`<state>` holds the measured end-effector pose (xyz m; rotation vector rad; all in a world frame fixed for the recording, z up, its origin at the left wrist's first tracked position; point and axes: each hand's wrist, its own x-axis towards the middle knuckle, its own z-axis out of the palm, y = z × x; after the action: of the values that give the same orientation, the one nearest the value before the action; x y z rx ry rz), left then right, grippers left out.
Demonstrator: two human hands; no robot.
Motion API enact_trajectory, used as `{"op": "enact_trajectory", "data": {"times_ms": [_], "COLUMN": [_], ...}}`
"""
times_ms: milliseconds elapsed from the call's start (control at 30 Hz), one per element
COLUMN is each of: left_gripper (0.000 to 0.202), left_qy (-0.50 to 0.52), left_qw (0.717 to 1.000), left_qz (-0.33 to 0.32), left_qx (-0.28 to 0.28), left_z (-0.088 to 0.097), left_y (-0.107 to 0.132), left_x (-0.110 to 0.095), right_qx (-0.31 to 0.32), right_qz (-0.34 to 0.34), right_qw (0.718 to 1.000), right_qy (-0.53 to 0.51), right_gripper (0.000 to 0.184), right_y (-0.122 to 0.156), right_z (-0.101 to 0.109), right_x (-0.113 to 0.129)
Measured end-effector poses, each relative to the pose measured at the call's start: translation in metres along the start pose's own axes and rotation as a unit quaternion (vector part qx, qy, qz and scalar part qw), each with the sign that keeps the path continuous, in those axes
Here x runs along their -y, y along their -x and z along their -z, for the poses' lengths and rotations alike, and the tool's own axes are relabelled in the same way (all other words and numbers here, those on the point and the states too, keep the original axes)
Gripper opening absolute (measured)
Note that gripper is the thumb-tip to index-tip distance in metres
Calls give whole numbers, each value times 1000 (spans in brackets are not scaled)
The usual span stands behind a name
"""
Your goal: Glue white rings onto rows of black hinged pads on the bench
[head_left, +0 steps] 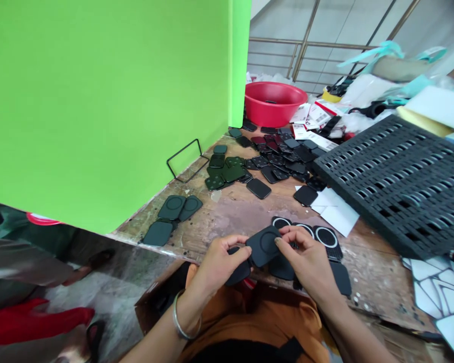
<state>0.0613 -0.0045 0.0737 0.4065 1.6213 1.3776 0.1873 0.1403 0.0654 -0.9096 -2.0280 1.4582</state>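
Between my two hands is a dark folding wireless charger pad (263, 248), rounded-square with a faint ring on its face, tilted above the table's front edge. My left hand (222, 261) pinches its left edge, thumb on top; another dark rounded panel (236, 272) shows under that hand, and whether it is joined to the pad I cannot tell. My right hand (306, 259) grips the upper right corner between thumb and fingers. Just behind the right hand lie black pads with white rings (326, 237). A plain dark panel (340, 278) rests at its right.
Several loose dark pads (172, 207) lie to the left, with a larger pile (276, 156) farther back. A bent black wire stand (185, 179) leans by the green board (109, 101). Behind are a red basin (274, 103) and, at right, a slotted black foam tray (397, 176).
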Motion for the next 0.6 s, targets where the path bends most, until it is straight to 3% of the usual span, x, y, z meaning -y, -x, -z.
{"op": "enact_trajectory", "data": {"times_ms": [133,233,300,367,433,467,533,600], "left_gripper": [31,32,31,31,31,32,31,31], "left_qy": [-4,-22,-36,-43,-35,-29,-20,-17], "left_qw": [1000,999,998,997,997,997,997,997], "left_qz": [-8,-24,-41,-56,-62,-62,-64,-72], "left_qx": [-1,-13,-24,-24,-20,-20,-22,-10], "left_z": [1,0,0,-1,0,0,1,2], "left_y": [0,1,2,3,4,4,4,5], "left_x": [0,3,5,7,7,7,6,6], "right_qx": [-1,7,10,14,12,7,12,64], "right_qz": [37,83,123,153,154,138,84,31], "right_qw": [999,989,967,927,889,883,908,956], "right_qy": [32,119,225,343,430,448,410,283], "right_gripper": [21,21,21,21,26,28,32,33], "right_y": [1,1,2,1,-1,-2,-6,-9], "right_z": [-1,2,4,8,12,13,14,10], "right_x": [-3,-2,3,8,13,14,14,12]}}
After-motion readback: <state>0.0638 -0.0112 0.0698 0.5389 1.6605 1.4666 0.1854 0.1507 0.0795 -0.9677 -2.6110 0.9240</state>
